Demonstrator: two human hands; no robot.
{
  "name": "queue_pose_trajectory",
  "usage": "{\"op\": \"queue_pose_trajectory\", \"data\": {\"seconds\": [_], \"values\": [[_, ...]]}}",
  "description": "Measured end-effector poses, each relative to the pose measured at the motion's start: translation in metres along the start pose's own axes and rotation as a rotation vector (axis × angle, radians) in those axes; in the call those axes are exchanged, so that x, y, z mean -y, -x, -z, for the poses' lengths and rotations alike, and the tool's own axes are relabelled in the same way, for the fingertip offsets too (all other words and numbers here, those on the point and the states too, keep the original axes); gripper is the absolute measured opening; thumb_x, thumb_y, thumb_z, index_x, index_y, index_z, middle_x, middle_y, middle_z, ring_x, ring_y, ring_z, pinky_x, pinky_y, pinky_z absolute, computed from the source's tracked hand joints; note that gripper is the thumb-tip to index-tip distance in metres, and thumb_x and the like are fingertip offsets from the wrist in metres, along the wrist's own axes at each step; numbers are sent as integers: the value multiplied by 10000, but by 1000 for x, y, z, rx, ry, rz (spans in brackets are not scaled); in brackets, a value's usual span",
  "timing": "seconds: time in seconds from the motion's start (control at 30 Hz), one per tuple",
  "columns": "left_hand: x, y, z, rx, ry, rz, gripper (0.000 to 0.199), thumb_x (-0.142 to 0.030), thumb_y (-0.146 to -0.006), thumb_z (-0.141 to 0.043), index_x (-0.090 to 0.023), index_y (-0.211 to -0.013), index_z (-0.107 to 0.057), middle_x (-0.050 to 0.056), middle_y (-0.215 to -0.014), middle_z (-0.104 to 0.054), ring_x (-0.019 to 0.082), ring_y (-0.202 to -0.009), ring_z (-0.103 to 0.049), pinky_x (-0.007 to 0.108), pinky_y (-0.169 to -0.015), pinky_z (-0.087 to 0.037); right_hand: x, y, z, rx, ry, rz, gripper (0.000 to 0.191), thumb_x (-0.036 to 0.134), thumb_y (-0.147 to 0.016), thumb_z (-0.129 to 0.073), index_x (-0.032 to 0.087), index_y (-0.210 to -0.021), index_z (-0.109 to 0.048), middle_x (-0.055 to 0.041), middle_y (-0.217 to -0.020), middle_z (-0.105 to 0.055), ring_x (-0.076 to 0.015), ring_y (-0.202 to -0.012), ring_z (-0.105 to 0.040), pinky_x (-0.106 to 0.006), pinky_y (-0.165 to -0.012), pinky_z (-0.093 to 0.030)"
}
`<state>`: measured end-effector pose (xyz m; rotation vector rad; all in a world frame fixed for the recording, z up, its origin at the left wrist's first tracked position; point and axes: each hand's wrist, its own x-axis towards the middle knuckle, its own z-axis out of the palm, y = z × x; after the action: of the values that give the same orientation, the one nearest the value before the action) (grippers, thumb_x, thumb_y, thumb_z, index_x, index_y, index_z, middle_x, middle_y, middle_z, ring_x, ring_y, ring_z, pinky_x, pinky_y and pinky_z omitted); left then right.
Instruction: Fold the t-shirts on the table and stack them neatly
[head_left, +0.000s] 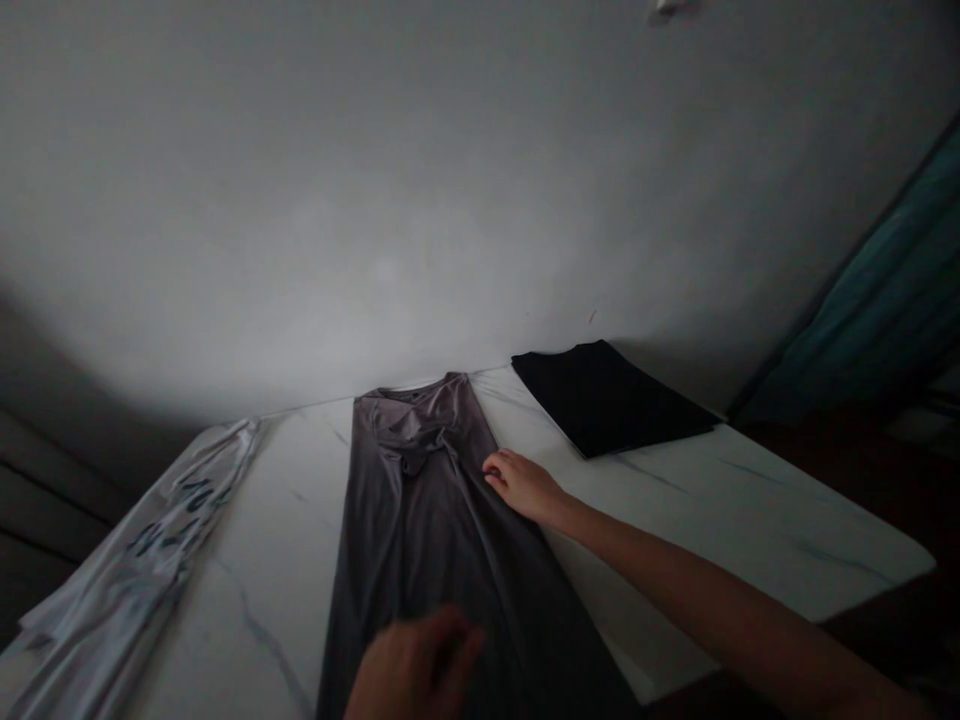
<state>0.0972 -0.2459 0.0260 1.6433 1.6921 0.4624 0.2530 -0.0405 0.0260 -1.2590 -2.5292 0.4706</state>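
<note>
A long grey garment (442, 560) lies lengthwise on the white marbled table (285, 540), its neckline at the far edge and its upper part creased and bunched. My right hand (521, 485) is at the garment's right edge, fingers curled together; whether cloth is between them is unclear. Low in the view, my left hand (420, 665) is over the near part of the garment. It is dark and blurred, its fingers bent, and what they hold, if anything, does not show.
A folded black cloth (611, 400) lies flat at the back right of the table. Along the left edge is a white garment (150, 560) with dark lettering. A pale wall (420, 220) rises behind the table, and a teal curtain (862, 300) hangs at the right.
</note>
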Motion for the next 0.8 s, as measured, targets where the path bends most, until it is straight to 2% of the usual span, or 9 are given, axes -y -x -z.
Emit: {"op": "queue_pose_trajectory", "data": {"seconds": [0.1,0.2,0.27,0.37,0.5,0.57,0.67,0.73,0.8], "values": [[-32,-61,32,-227,-453,136,428,-500,-917,-403,-209,-805,-697,83,-797,-725,260,-804,-688,343,-699,-471,-8,17,4,-8,126,-162,179,304,-925,-559,172,-1030,-619,-72,-1070,-659,-196,-955,-632,-266,-748,-442],[-52,-111,32,-221,-604,202,457,-520,-895,-436,-156,-865,-712,161,-948,-735,311,-948,-684,355,-743,-485,-12,17,2,-17,229,-287,310,440,-932,-537,156,-1029,-616,-104,-1066,-671,-235,-952,-645,-282,-707,-445],[-52,-128,23,-178,-605,231,410,-495,-874,-491,-148,-917,-706,169,-1007,-728,317,-998,-674,350,-757,-492,-16,14,-2,-3,239,-296,278,408,-946,-522,163,-1041,-614,-99,-1077,-678,-230,-980,-642,-274,-719,-440],[-38,-134,15,-156,-559,247,300,-424,-852,-543,-175,-938,-687,134,-1041,-725,288,-1008,-672,324,-756,-488,-24,11,-6,15,205,-265,184,297,-969,-489,190,-1056,-611,-71,-1092,-688,-201,-1008,-634,-252,-740,-425],[-22,-129,21,-117,-488,234,233,-409,-837,-561,-202,-832,-669,81,-983,-731,245,-959,-677,290,-723,-470,-34,10,-7,9,180,-260,201,308,-978,-473,190,-1056,-616,-72,-1109,-687,-203,-1016,-631,-253,-742,-418],[-23,-127,25,-113,-506,242,228,-416,-831,-575,-202,-838,-655,78,-975,-727,248,-959,-673,293,-722,-470,-35,13,-5,0,158,-258,223,333,-983,-464,191,-1060,-618,-65,-1092,-695,-202,-1010,-635,-251,-732,-416],[-38,-130,27,-217,-619,221,266,-393,-837,-587,-190,-1008,-611,93,-1009,-704,262,-961,-667,319,-746,-485,-34,26,0,21,123,-288,257,377,-975,-474,188,-1044,-634,-65,-1052,-709,-203,-976,-650,-255,-702,-414],[-51,-140,26,-283,-698,72,286,-319,-859,-565,-204,-1122,-564,88,-1079,-664,246,-995,-648,317,-770,-492,-32,42,3,68,97,-322,275,417,-945,-515,191,-1003,-660,-66,-1014,-720,-215,-952,-659,-263,-680,-412],[-64,-156,23,-228,-750,-177,280,-225,-878,-518,-253,-1153,-562,66,-1153,-608,220,-1065,-607,297,-804,-492,-28,60,4,114,58,-357,293,456,-910,-551,199,-949,-687,-63,-967,-730,-223,-924,-666,-267,-664,-410]]}}
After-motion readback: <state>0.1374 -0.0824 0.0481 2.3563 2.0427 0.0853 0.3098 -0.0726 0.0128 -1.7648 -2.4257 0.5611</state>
